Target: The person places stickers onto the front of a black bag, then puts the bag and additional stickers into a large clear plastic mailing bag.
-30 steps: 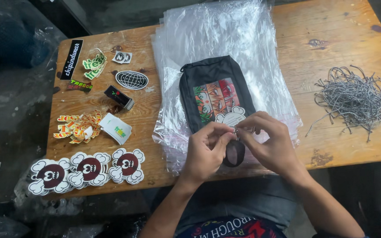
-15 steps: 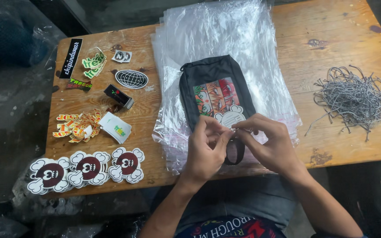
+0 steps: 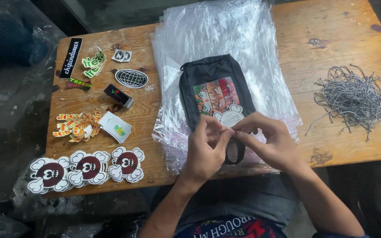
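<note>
A black zip pouch (image 3: 212,90) with a colourful cartoon print lies on a stack of clear plastic bags (image 3: 219,48) on the wooden table (image 3: 331,31). A white cloud-shaped tag (image 3: 228,117) rests on the pouch's near end. My left hand (image 3: 206,152) and my right hand (image 3: 267,141) meet at that near end, fingertips pinched together on a small cord by the tag. The pouch's black wrist strap (image 3: 234,154) loops down between my hands. What exactly sits between the fingertips is hidden.
A tangle of grey-white cords (image 3: 356,99) lies at the right. Left of the bags are assorted stickers (image 3: 131,79), a small black card stack (image 3: 119,96), orange stickers (image 3: 78,125) and piles of white-and-maroon skull stickers (image 3: 87,169) near the front edge.
My hands have drawn a little closer together over the tag and strap, with the fingers shifting slightly. The pouch and everything else stay in place.
</note>
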